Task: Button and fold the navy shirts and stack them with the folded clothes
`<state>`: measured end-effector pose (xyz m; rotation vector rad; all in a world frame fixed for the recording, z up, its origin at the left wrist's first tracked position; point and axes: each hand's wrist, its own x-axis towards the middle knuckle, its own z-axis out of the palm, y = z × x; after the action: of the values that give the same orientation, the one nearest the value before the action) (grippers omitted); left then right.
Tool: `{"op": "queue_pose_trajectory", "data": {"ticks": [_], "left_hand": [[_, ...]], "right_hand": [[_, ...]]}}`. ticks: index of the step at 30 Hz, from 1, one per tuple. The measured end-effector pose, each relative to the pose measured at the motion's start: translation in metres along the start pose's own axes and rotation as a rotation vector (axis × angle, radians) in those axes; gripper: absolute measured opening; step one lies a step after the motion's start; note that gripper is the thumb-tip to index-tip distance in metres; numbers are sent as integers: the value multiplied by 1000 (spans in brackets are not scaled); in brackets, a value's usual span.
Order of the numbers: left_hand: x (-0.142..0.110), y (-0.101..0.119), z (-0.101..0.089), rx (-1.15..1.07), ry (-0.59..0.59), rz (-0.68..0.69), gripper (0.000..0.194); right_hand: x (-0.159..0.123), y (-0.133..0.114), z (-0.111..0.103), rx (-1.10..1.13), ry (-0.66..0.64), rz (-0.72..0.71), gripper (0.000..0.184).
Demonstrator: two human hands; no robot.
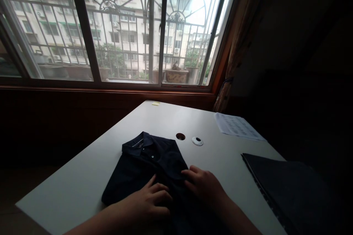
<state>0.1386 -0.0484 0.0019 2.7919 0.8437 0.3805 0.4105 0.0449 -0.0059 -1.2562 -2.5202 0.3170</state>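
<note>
A dark navy collared shirt (143,165) lies folded on a white table (82,176), its collar toward the window. My left hand (150,200) rests on the shirt's near part, fingers curled and pressed onto the fabric. Just right of it, my right hand (202,183) lies on the shirt's right edge with its fingers bent down against the cloth. Whether either hand pinches fabric is not visible.
A round cable hole (180,136) and its white cap (197,141) lie beyond the shirt. A printed sheet (237,126) sits at the far right, a dark flat folder (286,183) at the near right. A barred window (124,25) fills the far wall.
</note>
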Motion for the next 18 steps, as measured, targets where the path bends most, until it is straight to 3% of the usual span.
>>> {"op": "queue_pose_trajectory", "data": {"ticks": [1, 4, 7, 9, 12, 15, 18], "left_hand": [[-2, -3, -4, 4, -6, 11, 25], [-11, -21, -15, 43, 16, 0, 26], [-28, -52, -31, 114, 86, -37, 35], [-42, -74, -46, 145, 157, -115, 39], [-64, -97, -70, 161, 245, -282, 38], [-78, -102, -85, 151, 286, -357, 33], [-82, -95, -85, 64, 322, -278, 30]], "right_hand": [[-1, 4, -1, -2, 21, 5, 27], [-4, 30, -7, 111, 191, 121, 29], [-12, 75, -19, 313, 435, 415, 32], [-19, 108, -28, 459, 671, 652, 32], [-29, 146, -34, 509, 849, 790, 35], [-31, 162, -35, 503, 974, 843, 32], [-28, 153, -39, 446, 1093, 849, 33]]}}
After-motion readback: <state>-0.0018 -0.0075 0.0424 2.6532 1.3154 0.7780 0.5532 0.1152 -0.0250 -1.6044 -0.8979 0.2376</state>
